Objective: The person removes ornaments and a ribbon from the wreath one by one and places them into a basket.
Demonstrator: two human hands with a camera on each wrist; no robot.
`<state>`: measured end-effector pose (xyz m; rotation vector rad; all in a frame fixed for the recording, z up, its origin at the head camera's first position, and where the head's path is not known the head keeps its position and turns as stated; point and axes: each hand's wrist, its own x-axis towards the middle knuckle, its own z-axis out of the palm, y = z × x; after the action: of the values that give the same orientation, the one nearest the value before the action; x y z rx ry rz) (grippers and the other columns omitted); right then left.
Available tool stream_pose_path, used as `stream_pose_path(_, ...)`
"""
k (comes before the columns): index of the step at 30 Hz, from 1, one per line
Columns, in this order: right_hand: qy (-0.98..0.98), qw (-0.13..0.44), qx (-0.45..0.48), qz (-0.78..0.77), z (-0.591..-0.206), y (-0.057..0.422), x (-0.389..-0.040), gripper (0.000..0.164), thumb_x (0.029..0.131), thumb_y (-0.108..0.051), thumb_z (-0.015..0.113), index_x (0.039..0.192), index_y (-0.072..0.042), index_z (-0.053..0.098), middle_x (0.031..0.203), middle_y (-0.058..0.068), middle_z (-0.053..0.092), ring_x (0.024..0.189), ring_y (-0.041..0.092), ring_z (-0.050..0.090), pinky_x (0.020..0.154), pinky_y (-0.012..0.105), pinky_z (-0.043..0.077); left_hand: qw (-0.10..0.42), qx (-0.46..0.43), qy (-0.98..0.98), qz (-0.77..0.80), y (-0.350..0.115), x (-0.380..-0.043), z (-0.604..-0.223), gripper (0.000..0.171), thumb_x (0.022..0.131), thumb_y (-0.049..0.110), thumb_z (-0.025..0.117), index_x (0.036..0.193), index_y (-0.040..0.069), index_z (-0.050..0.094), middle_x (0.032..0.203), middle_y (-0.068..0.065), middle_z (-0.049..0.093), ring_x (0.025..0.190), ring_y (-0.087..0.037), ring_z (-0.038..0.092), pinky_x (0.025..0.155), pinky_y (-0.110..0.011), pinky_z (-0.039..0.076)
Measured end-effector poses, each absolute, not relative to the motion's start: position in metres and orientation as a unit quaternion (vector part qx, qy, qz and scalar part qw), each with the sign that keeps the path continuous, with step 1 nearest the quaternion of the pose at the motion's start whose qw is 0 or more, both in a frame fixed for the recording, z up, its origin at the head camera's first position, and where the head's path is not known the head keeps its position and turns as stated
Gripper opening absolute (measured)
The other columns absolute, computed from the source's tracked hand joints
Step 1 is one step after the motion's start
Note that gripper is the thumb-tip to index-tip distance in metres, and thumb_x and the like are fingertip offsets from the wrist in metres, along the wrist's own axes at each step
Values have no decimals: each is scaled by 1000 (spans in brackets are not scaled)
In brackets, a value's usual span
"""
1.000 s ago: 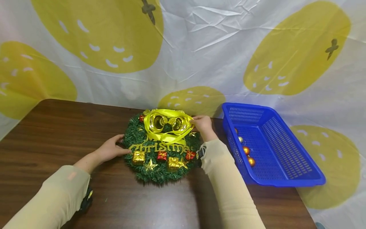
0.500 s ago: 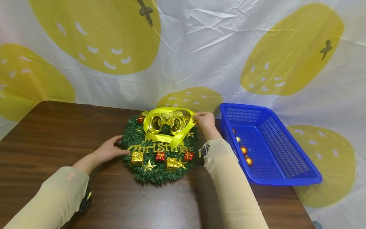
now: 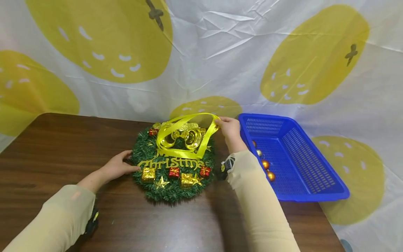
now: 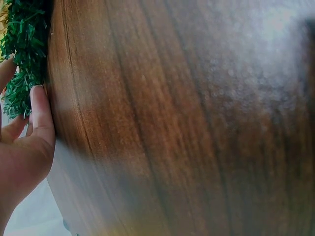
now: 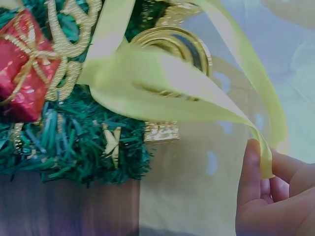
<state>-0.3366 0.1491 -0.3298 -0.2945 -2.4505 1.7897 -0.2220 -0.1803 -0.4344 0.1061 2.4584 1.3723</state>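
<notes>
A green Christmas wreath (image 3: 171, 196) lies on the table, decorated with gold lettering, small red and gold gift boxes, stars and two gold bells (image 3: 192, 139). At its left edge, my left hand (image 3: 114, 167) holds the rim, with the thumb toward the front; the left wrist view shows fingers on either side of the green tinsel (image 4: 30, 39). My right hand (image 3: 231, 131) pinches a yellow ribbon (image 3: 206, 140) between thumb and fingers. Pulled out to the upper right, the ribbon loops around the bells. In the right wrist view, the ribbon's end (image 5: 266, 164) sits between the fingertips.
To the right of the wreath stands a blue plastic basket (image 3: 315, 197) with several orange and gold balls (image 3: 266, 164) along its left side. A white curtain (image 3: 220, 70) with yellow fruit prints hangs behind the brown wooden table (image 3: 72, 140).
My right hand has drawn the ribbon up and to the right, lifting its loop away from the bells. The left hand keeps its place at the wreath's edge.
</notes>
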Motion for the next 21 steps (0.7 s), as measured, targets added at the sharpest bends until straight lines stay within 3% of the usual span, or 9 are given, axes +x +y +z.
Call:
stream_pose_path(5,-774,75,-99,621,-325,152,-340,27,87,-6,63,111,7,66,79,3,60,57,3,53,57,14,48,158,39,863,478,-180,-221,-434,91,89,29,64,146,-12,6,142,-38,22,101,-32,60,84,-42,52)
stream_pose_path(12,-727,68,-109,674,-318,160,-342,31,88,-4,61,116,8,62,77,-2,57,59,2,56,67,20,54,159,40,860,482,-181,-221,-435,91,89,28,64,146,-12,5,143,-38,21,103,-34,60,84,-42,52)
stream_pose_path(18,-692,75,-109,710,-313,169,-343,31,88,-1,60,117,11,60,65,-5,57,54,4,55,55,16,51,161,43,859,484,-181,-222,-436,92,89,29,64,146,-11,4,143,-39,20,105,-35,59,85,-42,52)
stream_pose_path(21,-676,81,-109,724,-309,173,-343,23,88,0,60,109,10,63,60,-5,57,52,4,54,51,15,49,158,43,860,483,-181,-222,-437,91,89,29,64,146,-11,5,143,-39,21,103,-34,59,83,-41,53)
